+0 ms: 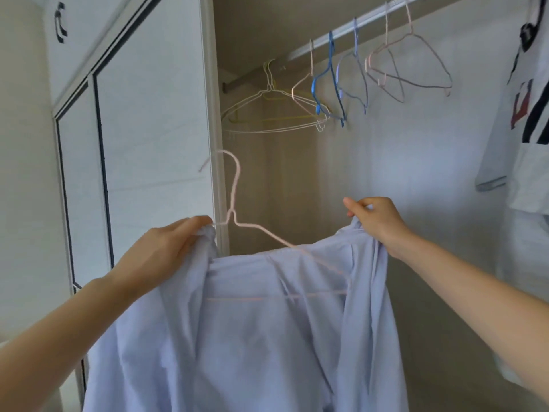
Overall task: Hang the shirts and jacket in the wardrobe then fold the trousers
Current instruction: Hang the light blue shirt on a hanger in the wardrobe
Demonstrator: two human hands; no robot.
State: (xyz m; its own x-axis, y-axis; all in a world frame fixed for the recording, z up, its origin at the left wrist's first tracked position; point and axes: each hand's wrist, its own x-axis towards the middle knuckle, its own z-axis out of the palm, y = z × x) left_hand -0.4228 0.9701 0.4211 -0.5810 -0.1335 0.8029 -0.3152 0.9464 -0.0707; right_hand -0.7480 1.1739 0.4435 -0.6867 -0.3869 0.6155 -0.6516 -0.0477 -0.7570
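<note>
A light blue shirt (252, 337) hangs in front of me, held up before the open wardrobe. A pale pink wire hanger (234, 185) sits partly inside it, its hook and right shoulder sticking out above the collar. My left hand (166, 251) grips the shirt's left shoulder together with the hanger's left end. My right hand (377, 218) pinches the shirt's right shoulder and lifts it. The lower bar of the hanger shows through the fabric.
The wardrobe rail (341, 34) runs up to the right and carries several bare wire hangers (329, 84) in white, yellow, blue and pink. A white printed t-shirt (523, 144) hangs at the far right. A sliding wardrobe door (142, 129) stands on the left.
</note>
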